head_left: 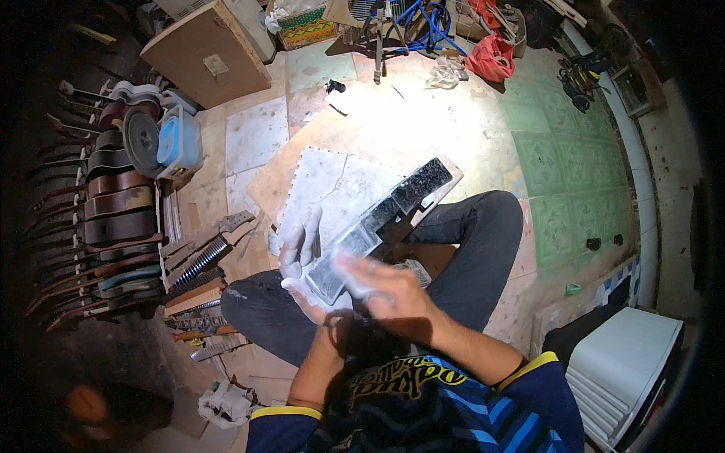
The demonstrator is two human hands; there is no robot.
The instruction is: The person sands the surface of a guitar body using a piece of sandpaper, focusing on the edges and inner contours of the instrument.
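A long dark rectangular piece (414, 185), coated with pale dust toward its lower end, lies diagonally over a white board (310, 181) on a tan sheet, above my crossed legs. My left hand (306, 272), whitened with powder, cradles the lower end with fingers curled up along its left side. My right hand (381, 283) lies on the dusty end from the right, fingers stretched out and blurred by motion; anything thin beneath them is hidden.
Guitar bodies and necks (121, 204) line the left, beside a bucket (172, 143). A large panel (204, 53), blue tubing (423, 23) and a red bag (489, 60) sit at the back. A white appliance (619, 362) stands at lower right.
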